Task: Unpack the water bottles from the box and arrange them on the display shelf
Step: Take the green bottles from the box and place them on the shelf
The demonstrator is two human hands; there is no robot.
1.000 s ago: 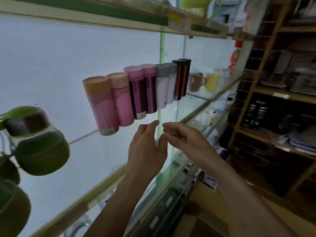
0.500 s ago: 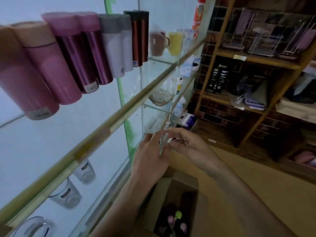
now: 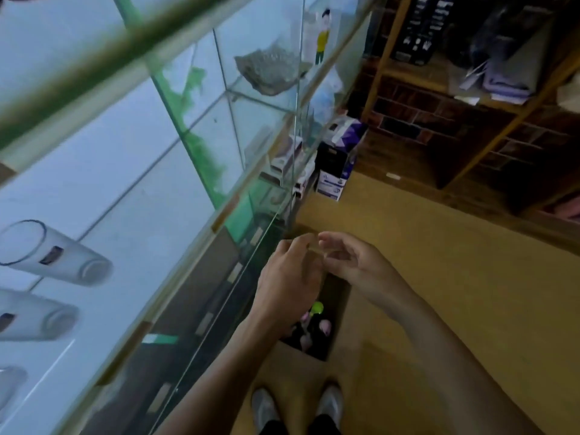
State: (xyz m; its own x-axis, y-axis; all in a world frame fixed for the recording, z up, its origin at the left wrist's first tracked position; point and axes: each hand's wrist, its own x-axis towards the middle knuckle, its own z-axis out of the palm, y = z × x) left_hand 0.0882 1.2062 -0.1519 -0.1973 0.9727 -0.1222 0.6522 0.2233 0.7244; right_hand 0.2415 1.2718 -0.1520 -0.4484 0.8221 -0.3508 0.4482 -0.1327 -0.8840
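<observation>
Looking down, you have both hands above the open box (image 3: 337, 306), which stands on the floor (image 3: 439, 293) just in front of your shoes (image 3: 329, 403) and close beside the base of the display shelf (image 3: 226, 211). Your left hand (image 3: 288, 277) and your right hand (image 3: 351, 262) are near each other, with the fingertips almost meeting. The fingers are loosely curled, and I see nothing gripped between them, although the picture is a little blurred there.

The water bottles (image 3: 317, 309) are inside the box and stand upright. Only their caps show, one bright green and some pink, partly hidden under your left hand. I judge that the box is placed here so you can lift each bottle straight up to the shelf without walking.

The glass levels beside you carry some drinking glasses (image 3: 53, 252). No bottle from the task shows on these levels.

The step in hand seems to be the reach down for a bottle. Because the caps stand close together, you should take one by its cap or neck and keep it away from the glass edge.
</observation>
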